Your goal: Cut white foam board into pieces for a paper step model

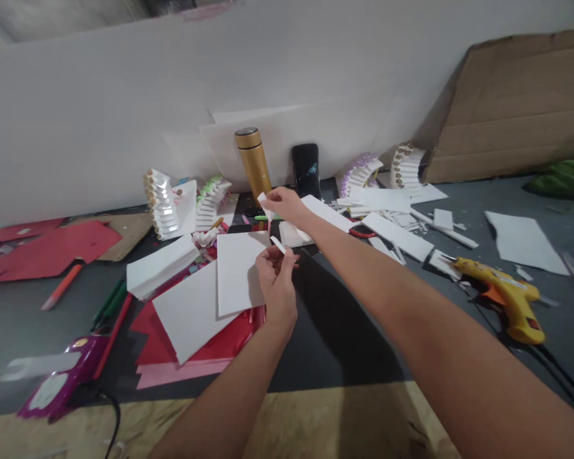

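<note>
My left hand (277,284) is closed, pinching a small white strip (278,244) between its fingers. It hovers at the right edge of a white foam-board sheet (242,274) that lies over another white sheet (196,312). Farther forward, my right hand (287,205) also pinches a small white piece (263,201), its exact shape partly hidden by the fingers. Just beyond that hand stands a gold thermos (252,159). Red and pink paper (186,373) sticks out beneath the sheets.
A yellow glue gun (504,293) lies to the right near white offcuts (397,236). On the left is a purple corded tool (69,376). A black phone (306,169) leans at the back between curved white models (160,204). Brown cardboard (516,108) stands at right.
</note>
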Tool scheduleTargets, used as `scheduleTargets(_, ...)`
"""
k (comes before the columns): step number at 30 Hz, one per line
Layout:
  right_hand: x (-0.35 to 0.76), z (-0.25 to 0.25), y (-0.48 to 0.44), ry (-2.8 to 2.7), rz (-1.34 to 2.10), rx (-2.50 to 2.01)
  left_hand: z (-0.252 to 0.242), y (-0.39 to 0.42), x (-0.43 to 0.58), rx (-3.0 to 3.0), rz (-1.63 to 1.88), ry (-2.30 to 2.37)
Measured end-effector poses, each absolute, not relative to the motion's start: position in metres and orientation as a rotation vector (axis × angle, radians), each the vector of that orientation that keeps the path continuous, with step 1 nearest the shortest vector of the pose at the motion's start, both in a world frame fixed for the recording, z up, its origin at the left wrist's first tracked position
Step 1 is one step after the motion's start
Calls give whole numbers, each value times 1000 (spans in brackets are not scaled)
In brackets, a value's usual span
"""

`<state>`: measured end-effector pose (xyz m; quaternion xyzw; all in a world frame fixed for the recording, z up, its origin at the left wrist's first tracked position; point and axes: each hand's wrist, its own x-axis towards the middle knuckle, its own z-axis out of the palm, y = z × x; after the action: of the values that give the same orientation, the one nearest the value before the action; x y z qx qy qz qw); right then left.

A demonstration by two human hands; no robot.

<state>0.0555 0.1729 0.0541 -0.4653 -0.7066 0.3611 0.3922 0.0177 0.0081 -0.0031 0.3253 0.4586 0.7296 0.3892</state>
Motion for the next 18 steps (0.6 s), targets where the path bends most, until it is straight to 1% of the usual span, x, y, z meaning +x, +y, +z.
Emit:
scheduleTargets(2, 67, 63, 161, -1345, 1361, -924, -2, 8, 17, 826, 1839, 1147)
scheduleTargets(4, 89, 72, 139, -1086, 1751, -699, -1, 8, 17, 846, 1806, 1119)
scheduleTargets(7, 136, 78, 93, -847, 2009, -591, -1, 8, 15, 917, 1752, 1066)
scheduleTargets(9, 165, 77, 62, -747, 2062, -536, -2, 9, 15, 983, 1720, 1061)
scheduleTargets(12, 194, 70, 28, -630, 2025, -580, -4, 10, 16, 1066, 1667, 1090)
scheduleTargets(18, 210, 55, 11, -530, 1959, -626, -4, 10, 9, 1308, 1569, 1276)
